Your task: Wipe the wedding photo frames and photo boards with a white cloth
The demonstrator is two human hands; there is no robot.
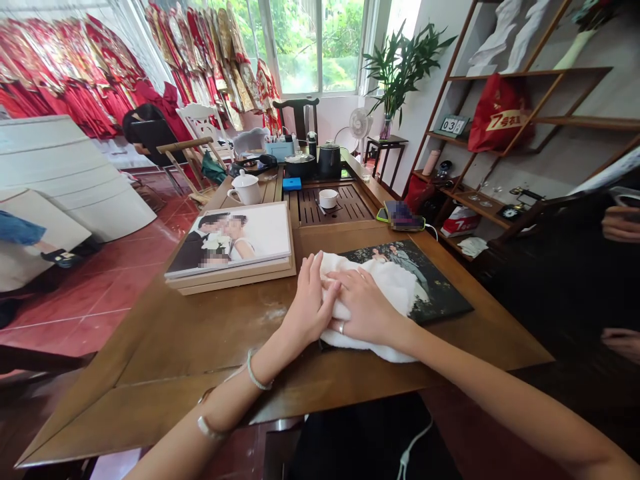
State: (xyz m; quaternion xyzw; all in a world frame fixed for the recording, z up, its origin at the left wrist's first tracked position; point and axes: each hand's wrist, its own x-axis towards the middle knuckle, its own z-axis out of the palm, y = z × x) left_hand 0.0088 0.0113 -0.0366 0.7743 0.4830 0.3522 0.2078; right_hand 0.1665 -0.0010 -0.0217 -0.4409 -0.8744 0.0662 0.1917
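Head view: at work over a dark photo panel (445,293), lying flat on the wooden table (200,340), in front of the body and a little to the right. Across its near left part, a bunched white cloth (395,283), hanging over the near edge onto the wood. On that cloth, 2 hands, close together. Left hand (311,307) open, fingers straight and side by side along the cloth's left edge, thumb stretched toward the other hand. Right hand (367,308) loosely spread, palm down on top, fingers pointing left. No closed grip visible in either; impossible to tell about any fold pinched underneath.

Progress, as a judgement: under way rather than finished, with cloth on panel and both hands down on it. Far and right parts of the panel bare, showing 2 printed figures; near left part hidden by cloth and hands. No visible difference between handled and unhandled surface, so no telling how much is left.

To the left, apart from the cloth, a stack of boxes (240,275) with a wedding picture (267,233) on top, untouched. Beyond the panel, a phone (400,217), likewise clear of both hands.
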